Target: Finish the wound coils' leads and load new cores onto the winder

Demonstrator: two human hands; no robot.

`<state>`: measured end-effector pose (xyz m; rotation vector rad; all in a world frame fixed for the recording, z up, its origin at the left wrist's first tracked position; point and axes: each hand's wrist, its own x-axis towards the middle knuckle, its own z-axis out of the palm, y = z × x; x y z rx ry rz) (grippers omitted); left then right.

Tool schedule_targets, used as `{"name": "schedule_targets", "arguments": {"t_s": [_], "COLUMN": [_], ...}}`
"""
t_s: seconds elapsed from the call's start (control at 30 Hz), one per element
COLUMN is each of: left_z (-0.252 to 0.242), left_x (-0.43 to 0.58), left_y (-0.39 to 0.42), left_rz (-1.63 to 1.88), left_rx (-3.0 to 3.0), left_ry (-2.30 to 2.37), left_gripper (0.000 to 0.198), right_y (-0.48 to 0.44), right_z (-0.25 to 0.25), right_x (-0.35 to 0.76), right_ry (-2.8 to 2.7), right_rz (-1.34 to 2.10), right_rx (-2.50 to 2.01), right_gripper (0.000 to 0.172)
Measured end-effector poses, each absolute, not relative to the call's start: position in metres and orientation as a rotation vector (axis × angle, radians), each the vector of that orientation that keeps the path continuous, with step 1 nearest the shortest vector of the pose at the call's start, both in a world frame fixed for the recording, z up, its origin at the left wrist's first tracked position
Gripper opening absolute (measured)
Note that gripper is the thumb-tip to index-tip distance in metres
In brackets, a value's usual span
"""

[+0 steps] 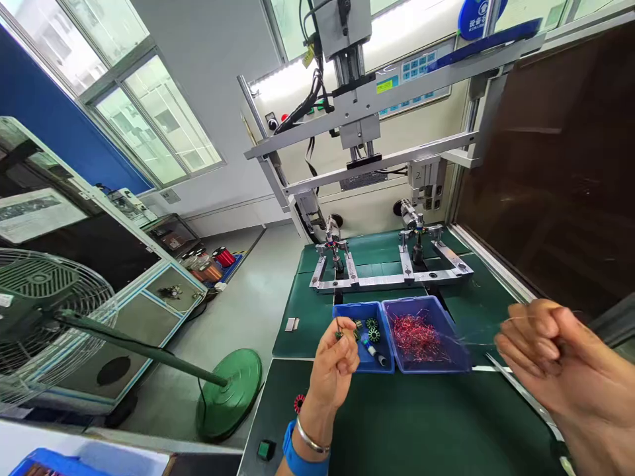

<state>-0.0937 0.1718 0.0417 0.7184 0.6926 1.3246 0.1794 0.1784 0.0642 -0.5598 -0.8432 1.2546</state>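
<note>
My left hand (333, 362) is raised in front of the blue tray, thumb and fingers pinched together. Between its fingertips is a small dark-green part (339, 335), mostly covered, which looks like a motor stator. Over at the right, my right hand (558, 350) is curled closed above the green bench. A fine wire (520, 318) shows faintly at its fingers. In the blue tray (388, 362) lie several green toothed stators (374, 335) and a blue-and-white cylindrical tool (373, 350). Beside it, a purple-blue bin (459, 360) holds a tangle of red wire scraps (419, 337).
Behind the trays stands a metal fixture frame (381, 283) with two clamping stations, under a gantry machine (354, 106). A red stator (298, 403) and a green-topped block (266, 450) lie left of my wrist. A floor fan (225, 383) stands left of the bench.
</note>
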Motion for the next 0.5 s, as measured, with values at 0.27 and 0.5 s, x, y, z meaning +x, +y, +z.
{"name": "schedule_targets", "arguments": {"t_s": [0.27, 0.5], "left_z": [0.034, 0.023], "left_x": [-0.072, -0.056], "left_y": [0.165, 0.158], "left_rz": [1.197, 1.21], "left_rx": [0.739, 0.696], "left_ry": [0.57, 0.66], "left_gripper": [0.033, 0.031], "right_y": [0.17, 0.15], "right_z": [0.039, 0.031], "right_x": [0.112, 0.081], "right_ry": [-1.328, -1.67], "right_rz": [1.156, 0.807], "right_rx": [-0.94, -1.075], "right_gripper": [0.037, 0.012]}}
